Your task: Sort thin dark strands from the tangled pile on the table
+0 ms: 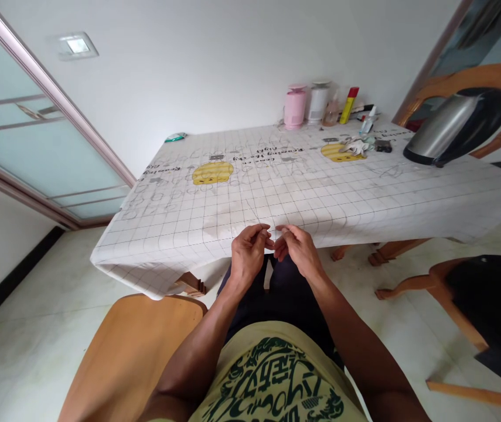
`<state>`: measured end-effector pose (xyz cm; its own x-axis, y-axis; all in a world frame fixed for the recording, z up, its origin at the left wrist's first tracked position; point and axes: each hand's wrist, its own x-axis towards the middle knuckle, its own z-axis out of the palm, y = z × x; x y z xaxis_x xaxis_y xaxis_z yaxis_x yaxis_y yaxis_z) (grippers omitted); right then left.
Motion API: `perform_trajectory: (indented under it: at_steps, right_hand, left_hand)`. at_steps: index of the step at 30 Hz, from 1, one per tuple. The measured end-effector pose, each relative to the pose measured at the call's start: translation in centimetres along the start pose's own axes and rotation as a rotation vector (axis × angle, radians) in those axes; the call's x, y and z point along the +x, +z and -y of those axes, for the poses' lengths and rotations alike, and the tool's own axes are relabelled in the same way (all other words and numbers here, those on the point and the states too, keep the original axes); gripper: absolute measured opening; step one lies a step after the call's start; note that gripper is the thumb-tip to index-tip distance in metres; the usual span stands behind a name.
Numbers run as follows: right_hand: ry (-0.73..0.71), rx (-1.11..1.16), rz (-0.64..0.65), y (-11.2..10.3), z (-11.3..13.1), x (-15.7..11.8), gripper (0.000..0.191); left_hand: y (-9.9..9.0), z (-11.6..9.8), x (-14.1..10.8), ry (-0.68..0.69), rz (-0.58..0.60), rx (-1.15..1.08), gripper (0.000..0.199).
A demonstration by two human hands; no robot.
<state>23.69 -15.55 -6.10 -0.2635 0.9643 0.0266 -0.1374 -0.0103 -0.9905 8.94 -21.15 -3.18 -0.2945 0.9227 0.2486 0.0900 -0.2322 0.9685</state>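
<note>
Both hands meet close together at the front edge of a table covered by a white checked cloth (276, 193). My left hand (251, 246) has its thumb and fingers pressed together, and what it pinches is too small to name. Facing it, almost touching, my right hand (295, 243) is also closed in a pinch on something too fine to make out. A thin dark line, perhaps a thread or wire, shows on the cloth just beyond the fingertips.
A steel kettle (455, 126) stands at the table's right end. Along the wall are a pink device (295, 106), a white device (318, 102) and a yellow-red can (349, 105). Wooden chairs flank me, one seat (136, 357) at left; a green packet (175, 137) lies at back left.
</note>
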Motion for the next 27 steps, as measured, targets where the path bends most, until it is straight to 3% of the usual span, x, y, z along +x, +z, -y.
perform_trajectory:
  at_steps: [7, 17, 23, 27]
  right_hand:
    - [0.117, 0.062, 0.098, -0.5, 0.4, -0.3, 0.044]
    - [0.031, 0.238, 0.270, -0.4, 1.9, -1.5, 0.061]
    - [0.001, 0.207, 0.296, -0.5, 0.9, -1.5, 0.054]
    - [-0.006, 0.176, 0.414, -1.6, 0.9, -1.5, 0.053]
  left_hand:
    - [-0.9, -0.2, 0.1, -0.039, 0.060, 0.015, 0.024]
    - [-2.0, -0.8, 0.7, -0.157, 0.129, -0.278, 0.034]
    - [-2.2, -0.9, 0.8, -0.233, 0.186, -0.341, 0.037]
    - [-2.8, -1.5, 0.7, -0.296, 0.313, -0.337, 0.037]
